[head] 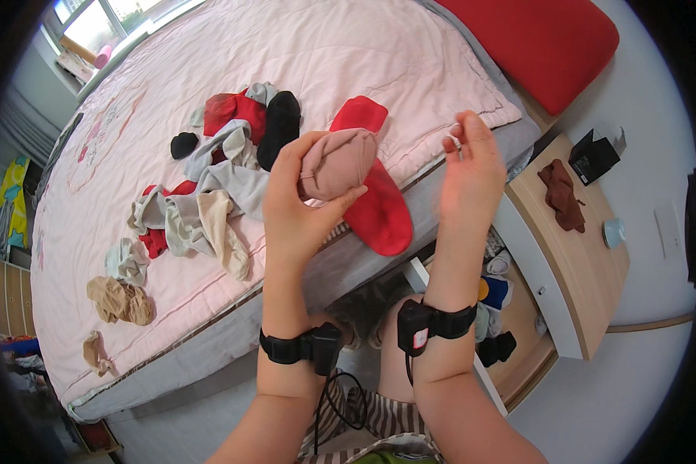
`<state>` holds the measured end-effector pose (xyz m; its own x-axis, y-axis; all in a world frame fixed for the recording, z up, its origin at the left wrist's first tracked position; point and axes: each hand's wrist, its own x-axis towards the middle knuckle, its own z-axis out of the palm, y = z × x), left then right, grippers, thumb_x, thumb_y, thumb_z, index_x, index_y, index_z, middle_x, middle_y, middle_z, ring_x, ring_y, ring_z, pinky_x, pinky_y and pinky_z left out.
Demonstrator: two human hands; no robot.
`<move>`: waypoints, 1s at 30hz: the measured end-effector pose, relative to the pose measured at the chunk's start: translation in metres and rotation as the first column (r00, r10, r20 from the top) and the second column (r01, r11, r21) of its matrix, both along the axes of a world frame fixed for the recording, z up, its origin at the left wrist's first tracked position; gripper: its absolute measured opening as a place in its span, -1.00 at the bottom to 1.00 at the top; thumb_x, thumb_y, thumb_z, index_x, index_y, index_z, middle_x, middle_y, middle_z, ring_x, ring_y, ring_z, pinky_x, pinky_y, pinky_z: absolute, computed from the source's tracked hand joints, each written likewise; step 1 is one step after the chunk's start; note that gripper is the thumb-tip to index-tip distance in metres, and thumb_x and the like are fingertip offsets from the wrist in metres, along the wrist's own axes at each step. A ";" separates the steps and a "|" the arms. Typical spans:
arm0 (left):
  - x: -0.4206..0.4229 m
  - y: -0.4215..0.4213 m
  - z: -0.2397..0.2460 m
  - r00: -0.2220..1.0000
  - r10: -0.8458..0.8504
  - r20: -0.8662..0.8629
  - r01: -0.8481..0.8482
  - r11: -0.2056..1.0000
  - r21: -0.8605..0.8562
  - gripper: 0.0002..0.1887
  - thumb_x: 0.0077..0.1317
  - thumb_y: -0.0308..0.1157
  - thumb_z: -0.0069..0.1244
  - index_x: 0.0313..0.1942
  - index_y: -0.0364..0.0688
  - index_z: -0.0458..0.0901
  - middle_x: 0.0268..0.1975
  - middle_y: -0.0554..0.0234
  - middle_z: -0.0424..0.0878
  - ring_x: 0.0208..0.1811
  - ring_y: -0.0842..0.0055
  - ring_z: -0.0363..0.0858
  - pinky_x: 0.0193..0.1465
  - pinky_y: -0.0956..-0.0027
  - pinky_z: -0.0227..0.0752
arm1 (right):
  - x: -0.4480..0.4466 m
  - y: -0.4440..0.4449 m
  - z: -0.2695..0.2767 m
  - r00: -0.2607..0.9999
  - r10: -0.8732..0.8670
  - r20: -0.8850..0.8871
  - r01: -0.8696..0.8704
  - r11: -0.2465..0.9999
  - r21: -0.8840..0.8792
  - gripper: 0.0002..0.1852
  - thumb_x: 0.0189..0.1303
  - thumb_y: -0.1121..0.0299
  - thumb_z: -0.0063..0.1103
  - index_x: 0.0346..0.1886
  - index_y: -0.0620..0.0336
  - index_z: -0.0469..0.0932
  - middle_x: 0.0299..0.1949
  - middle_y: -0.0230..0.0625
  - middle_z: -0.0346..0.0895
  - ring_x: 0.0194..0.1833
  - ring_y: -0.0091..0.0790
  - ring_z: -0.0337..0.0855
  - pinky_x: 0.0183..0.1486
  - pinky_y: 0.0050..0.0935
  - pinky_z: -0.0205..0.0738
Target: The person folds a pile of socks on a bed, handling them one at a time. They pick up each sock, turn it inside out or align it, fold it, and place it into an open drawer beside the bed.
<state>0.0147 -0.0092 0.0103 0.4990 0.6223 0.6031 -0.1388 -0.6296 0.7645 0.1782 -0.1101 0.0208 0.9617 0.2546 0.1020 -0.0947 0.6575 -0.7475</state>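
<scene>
A folded bundle of pink fabric, perhaps a rolled pair of socks (341,163), is gripped between the thumb and fingers of my left hand (296,203). To its right my right hand (470,159) is raised, slightly blurred, with its fingers apart and nothing in them. A red sock (380,223) lies at the bed's edge beneath the bundle, partly hidden by it. Left of my left hand, a loose pile on the bed holds a black sock (279,129), a cream sock (223,232), grey socks (235,182) and red fabric (232,115).
A pink quilt (336,52) covers the bed. Tan fabric (119,300) lies at its left side. On the right, an open drawer (522,371) contains several socks. The wooden bedside cabinet (597,272) bears a brown cloth (561,197), a black box (593,156) and a light-blue cup (613,233).
</scene>
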 end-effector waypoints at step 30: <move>0.006 0.007 -0.011 0.954 -0.294 -0.056 0.278 0.940 -0.197 -0.60 0.30 -0.51 0.03 0.16 -0.28 0.48 0.15 0.18 0.54 0.18 0.51 0.48 0.19 0.41 0.37 | 0.016 -0.117 -0.016 0.842 0.442 0.310 -0.164 0.756 -0.634 -0.47 0.16 0.36 0.26 0.23 0.14 0.40 -0.06 -0.37 0.49 -0.03 -0.51 0.49 0.05 -0.47 0.42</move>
<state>0.0211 -0.0019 -0.0004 0.7157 0.5424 0.4400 -0.2228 -0.4198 0.8799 0.1941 -0.2269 0.0049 0.7154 0.6668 0.2088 0.1968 0.0945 -0.9759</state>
